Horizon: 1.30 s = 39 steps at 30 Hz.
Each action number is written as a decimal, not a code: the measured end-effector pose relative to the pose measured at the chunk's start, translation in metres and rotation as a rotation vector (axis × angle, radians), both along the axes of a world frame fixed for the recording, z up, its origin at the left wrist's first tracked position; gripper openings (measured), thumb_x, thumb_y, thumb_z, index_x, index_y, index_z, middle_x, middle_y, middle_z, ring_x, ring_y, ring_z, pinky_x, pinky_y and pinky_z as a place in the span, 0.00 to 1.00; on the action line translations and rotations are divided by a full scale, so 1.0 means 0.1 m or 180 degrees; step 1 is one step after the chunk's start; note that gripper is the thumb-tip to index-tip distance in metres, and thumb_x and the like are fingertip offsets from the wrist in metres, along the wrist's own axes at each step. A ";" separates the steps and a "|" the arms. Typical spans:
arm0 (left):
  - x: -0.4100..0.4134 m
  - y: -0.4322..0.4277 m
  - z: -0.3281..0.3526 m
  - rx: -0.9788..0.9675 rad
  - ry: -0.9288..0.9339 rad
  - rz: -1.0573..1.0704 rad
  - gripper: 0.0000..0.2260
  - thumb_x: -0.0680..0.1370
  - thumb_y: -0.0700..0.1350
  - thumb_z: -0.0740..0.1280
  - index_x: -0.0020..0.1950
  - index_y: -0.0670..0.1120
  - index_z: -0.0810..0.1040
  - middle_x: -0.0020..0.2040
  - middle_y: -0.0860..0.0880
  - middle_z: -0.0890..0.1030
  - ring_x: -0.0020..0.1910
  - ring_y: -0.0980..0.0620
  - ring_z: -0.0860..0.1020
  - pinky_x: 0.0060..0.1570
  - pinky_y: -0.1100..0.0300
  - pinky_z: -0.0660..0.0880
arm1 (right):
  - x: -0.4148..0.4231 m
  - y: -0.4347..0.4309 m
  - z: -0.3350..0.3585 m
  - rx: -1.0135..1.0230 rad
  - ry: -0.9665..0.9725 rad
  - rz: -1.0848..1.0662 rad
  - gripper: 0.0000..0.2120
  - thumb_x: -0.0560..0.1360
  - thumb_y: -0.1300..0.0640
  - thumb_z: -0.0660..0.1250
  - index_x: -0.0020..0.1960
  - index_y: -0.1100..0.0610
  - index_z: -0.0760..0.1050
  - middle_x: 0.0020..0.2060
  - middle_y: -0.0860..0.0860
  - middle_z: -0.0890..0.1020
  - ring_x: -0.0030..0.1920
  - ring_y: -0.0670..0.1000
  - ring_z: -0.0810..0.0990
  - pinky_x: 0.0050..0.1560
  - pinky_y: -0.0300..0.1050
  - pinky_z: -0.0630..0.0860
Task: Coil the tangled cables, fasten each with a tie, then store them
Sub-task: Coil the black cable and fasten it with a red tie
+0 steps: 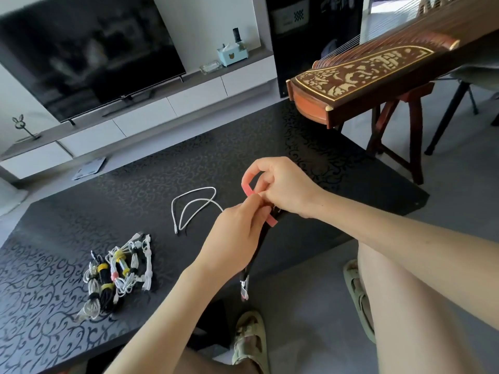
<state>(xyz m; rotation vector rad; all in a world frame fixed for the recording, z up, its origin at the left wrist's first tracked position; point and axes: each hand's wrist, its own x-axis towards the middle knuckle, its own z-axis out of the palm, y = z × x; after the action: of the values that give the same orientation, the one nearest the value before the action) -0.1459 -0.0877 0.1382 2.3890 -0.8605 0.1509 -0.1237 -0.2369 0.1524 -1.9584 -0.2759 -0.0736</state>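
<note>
1. You are fastening at this point, not coiling. Your left hand (237, 233) is gripping the folded black cable (266, 234) just above the near edge of the dark patterned table (189, 163), and the cable's plug end is hanging down below your wrist.
2. Your right hand (286, 184) is pinching the pink tie (247, 184). The tie is arching in an open loop over the top of the bundle, and its short tail is sticking out beside your left fingertips.
3. Next, as I judge it, you are needing to draw that loop snug round the strands and press its end down. Your left grip should be staying tight so the coil is not springing apart.
4. A white cable (194, 206) is lying loose on the table, well apart from your hands, waiting to be coiled. A pile of tied cables (116, 273) is sitting to your left, not yet stored.
</note>
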 end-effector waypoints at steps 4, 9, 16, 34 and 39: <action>0.06 -0.01 -0.01 0.0323 -0.0205 -0.0212 0.06 0.81 0.40 0.57 0.51 0.43 0.74 0.38 0.49 0.80 0.32 0.51 0.75 0.34 0.59 0.70 | 0.06 -0.04 -0.01 0.0210 0.0528 -0.0142 0.18 0.68 0.77 0.60 0.44 0.57 0.79 0.25 0.48 0.81 0.27 0.46 0.78 0.30 0.45 0.78; 0.04 0.01 -0.09 -0.0705 0.0334 -0.0054 0.14 0.81 0.34 0.55 0.41 0.51 0.70 0.32 0.48 0.82 0.35 0.56 0.81 0.40 0.64 0.76 | 0.16 -0.09 0.05 0.0914 0.1272 -0.0192 0.16 0.64 0.77 0.64 0.42 0.58 0.76 0.28 0.55 0.78 0.32 0.50 0.79 0.34 0.39 0.74; 0.02 0.00 -0.27 -0.2360 0.1509 0.0100 0.14 0.82 0.35 0.53 0.42 0.44 0.74 0.33 0.47 0.79 0.31 0.50 0.79 0.43 0.54 0.80 | 0.27 0.02 -0.19 0.2197 0.2291 -0.0723 0.17 0.72 0.75 0.52 0.33 0.60 0.72 0.21 0.52 0.75 0.20 0.46 0.75 0.26 0.39 0.76; 0.05 0.01 -0.54 -0.2662 0.2225 0.1071 0.11 0.83 0.43 0.57 0.50 0.37 0.74 0.42 0.40 0.84 0.40 0.41 0.83 0.41 0.55 0.80 | 0.42 0.51 -0.61 0.2048 0.2270 -0.1837 0.06 0.71 0.69 0.63 0.40 0.63 0.79 0.34 0.57 0.79 0.23 0.51 0.75 0.18 0.32 0.65; 0.12 0.06 -0.48 -0.2329 0.2230 0.0730 0.13 0.84 0.44 0.54 0.50 0.38 0.74 0.42 0.40 0.84 0.39 0.41 0.83 0.38 0.57 0.79 | 0.48 0.45 -0.62 0.1970 0.2271 -0.1765 0.06 0.73 0.68 0.62 0.39 0.62 0.76 0.35 0.57 0.79 0.31 0.54 0.78 0.25 0.41 0.72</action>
<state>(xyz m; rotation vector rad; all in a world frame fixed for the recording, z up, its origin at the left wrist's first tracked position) -0.1337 -0.0818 0.0904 1.6456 -0.1439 -0.2387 -0.0761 -0.1914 0.0908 -1.2833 0.6877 0.1641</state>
